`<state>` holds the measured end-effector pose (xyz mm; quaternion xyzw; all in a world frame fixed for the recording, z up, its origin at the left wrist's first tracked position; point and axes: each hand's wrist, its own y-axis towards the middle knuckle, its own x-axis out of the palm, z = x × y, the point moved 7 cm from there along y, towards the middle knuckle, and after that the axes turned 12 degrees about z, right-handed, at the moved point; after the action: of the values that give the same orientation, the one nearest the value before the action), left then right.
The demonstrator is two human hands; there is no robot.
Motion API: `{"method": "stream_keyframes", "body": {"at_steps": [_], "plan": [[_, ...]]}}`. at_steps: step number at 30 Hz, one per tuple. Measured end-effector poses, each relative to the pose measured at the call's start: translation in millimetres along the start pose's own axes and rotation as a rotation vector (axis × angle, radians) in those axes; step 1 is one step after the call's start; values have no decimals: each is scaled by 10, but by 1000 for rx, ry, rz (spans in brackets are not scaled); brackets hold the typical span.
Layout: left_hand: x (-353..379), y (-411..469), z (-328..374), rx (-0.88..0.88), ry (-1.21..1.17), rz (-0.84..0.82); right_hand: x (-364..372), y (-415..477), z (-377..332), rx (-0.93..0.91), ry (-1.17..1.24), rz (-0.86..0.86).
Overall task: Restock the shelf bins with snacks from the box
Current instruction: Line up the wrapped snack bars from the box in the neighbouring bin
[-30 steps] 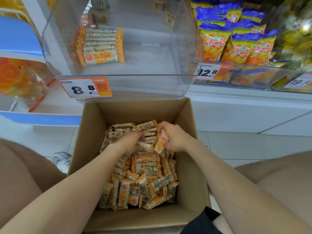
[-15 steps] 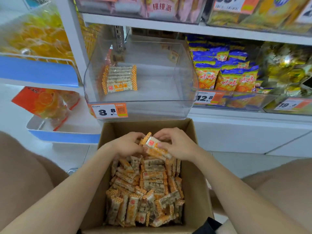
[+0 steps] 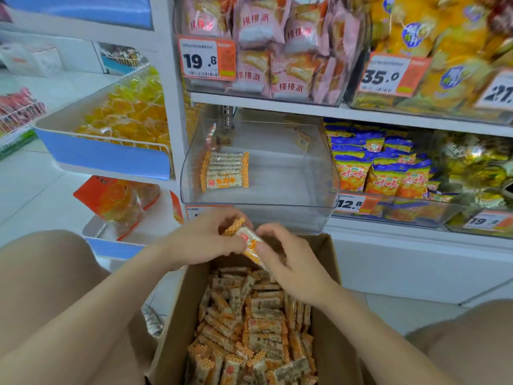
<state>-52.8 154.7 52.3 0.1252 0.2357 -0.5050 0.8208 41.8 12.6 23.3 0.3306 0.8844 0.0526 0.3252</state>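
We see both hands raised over the far edge of the cardboard box (image 3: 329,276), which sits on the floor in front of the shelf. The left hand (image 3: 202,240) has its fingers curled round the upper end of a small bunch of bars (image 3: 248,240), and the right hand (image 3: 291,262) pinches the lower end between thumb and fingertips, so the bunch is gripped from both sides, tilted, just above the box. Inside the box, loose snack bars (image 3: 258,326) in orange-checked wrappers lie heaped from wall to wall. Straight ahead of the hands, on the lower shelf, stands the clear bin (image 3: 294,162); it holds only one neat row of bars (image 3: 224,170), lying flat on its floor close to the left wall. In the bin to its right we see blue-and-orange bags (image 3: 380,170) packed upright behind a 12.8 price tag (image 3: 350,204). On the shelf above, another clear bin is filled with pink packets (image 3: 266,51) behind a 19.8 price tag (image 3: 206,59). Off to the left, a blue-fronted tray holds clear orange sweets (image 3: 130,112).
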Motion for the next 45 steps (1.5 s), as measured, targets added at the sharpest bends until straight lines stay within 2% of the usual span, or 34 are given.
{"method": "stream_keyframes", "body": {"at_steps": [5,6,9,11,13,15,17,20,25,32,39,45], "plan": [[-381,-5,277,184,-79,195,-52,190,-362,-54,38,91],[-498,8,291,213,-80,310,-85,279,-393,-60,29,132],[-959,-11,207,213,-9,814,-209,642,-395,-86,-126,309],[-1119,46,31,116,104,972,-216,954,-330,-87,-316,337],[-1119,196,-176,-28,197,898,-90,1303,-180,-41,-502,192],[-1046,341,-306,-125,253,750,149,1596,47,28,-595,-46],[-993,435,-336,-147,300,664,394,1776,231,63,-634,-239],[-1005,528,-368,-145,379,625,677,1957,355,70,-630,-366],[-1036,608,-348,-127,432,600,906,2188,304,-51,-664,-253],[-1029,595,-335,-116,449,592,878,2259,226,-101,-801,-44],[-1023,548,-323,-104,477,596,932,2239,136,-147,-900,-66],[-1025,541,-334,-108,464,584,862,2224,90,-163,-851,-44]]}}
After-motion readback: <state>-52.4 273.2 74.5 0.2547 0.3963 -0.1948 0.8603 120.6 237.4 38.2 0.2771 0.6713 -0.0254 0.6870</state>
